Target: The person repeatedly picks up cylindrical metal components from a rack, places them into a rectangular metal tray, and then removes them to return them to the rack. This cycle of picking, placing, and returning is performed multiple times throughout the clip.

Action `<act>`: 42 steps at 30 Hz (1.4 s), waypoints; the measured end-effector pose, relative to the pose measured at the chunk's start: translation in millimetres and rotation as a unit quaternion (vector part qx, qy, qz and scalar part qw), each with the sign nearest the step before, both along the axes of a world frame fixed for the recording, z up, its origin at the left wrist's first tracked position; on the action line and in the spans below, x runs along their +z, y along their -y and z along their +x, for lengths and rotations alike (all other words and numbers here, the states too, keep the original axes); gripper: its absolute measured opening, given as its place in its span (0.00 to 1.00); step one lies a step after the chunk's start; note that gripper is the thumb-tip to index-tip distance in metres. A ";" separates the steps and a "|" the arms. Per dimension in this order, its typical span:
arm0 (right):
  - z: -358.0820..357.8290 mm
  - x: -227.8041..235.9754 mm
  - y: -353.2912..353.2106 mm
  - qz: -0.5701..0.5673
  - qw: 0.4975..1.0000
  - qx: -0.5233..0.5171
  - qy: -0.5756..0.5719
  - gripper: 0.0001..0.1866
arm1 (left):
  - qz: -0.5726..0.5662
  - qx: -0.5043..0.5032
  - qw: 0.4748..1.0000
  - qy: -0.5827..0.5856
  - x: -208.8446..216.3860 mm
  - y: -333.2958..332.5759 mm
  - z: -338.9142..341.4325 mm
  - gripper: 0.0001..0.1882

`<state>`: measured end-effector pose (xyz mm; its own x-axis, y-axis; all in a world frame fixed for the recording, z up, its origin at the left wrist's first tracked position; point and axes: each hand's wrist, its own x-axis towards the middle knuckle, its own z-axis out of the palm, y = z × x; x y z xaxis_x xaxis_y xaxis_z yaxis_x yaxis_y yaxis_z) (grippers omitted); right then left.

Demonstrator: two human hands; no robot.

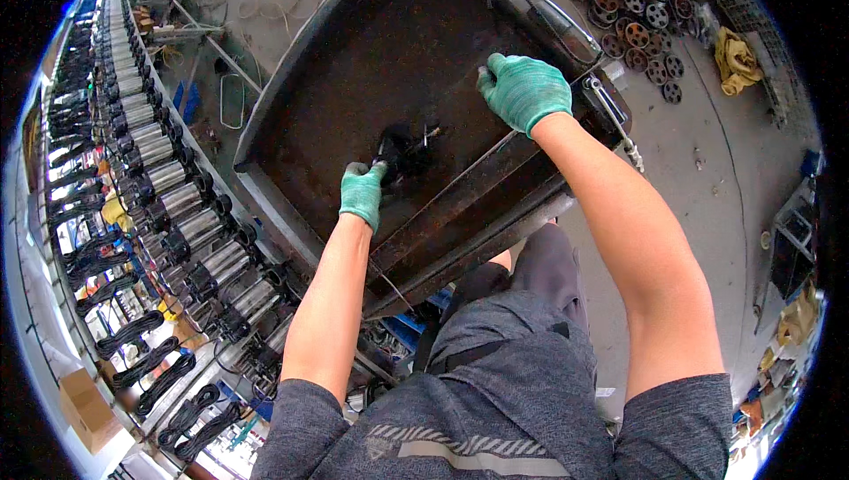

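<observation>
Both my hands wear green gloves and reach over a wide, dark metal tray (354, 55) with raised sides. My left hand (361, 195) is closed on a black part (400, 145) near the tray's middle. A short shiny pin juts from the part's right side; its exact kind is too dark to make out. Farther right, above the tray, my right hand (527, 92) has its fingers curled in. Whatever it may hold is hidden by the glove. Beside it, at the tray's right edge, lies a metal rod-like fitting (612, 113).
A black hose (539, 9) curves along the tray's far right corner. Many spoked wheels (633, 34) lie on the floor beyond, near a yellow cloth (736, 61). Along the left runs a roller conveyor (164, 177), with black cable bundles (131, 335) and a cardboard box (87, 409) beside it.
</observation>
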<state>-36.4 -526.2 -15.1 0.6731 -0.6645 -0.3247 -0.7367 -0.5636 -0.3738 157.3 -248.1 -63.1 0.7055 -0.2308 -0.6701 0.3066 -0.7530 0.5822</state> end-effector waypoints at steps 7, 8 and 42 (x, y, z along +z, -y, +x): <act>0.5 -12.6 0.5 -0.009 1.000 -0.009 0.001 0.18 | -0.007 -0.043 0.997 0.060 11.1 -17.1 -17.9 0.13; 1.2 -13.2 1.3 -0.006 1.000 -0.010 -0.004 0.18 | -0.006 -0.050 0.996 0.070 14.1 -17.7 -21.0 0.13; 0.3 8.7 -2.2 -0.002 1.000 0.008 -0.014 0.21 | -0.167 -0.079 0.966 0.179 132.3 -67.0 -30.6 0.12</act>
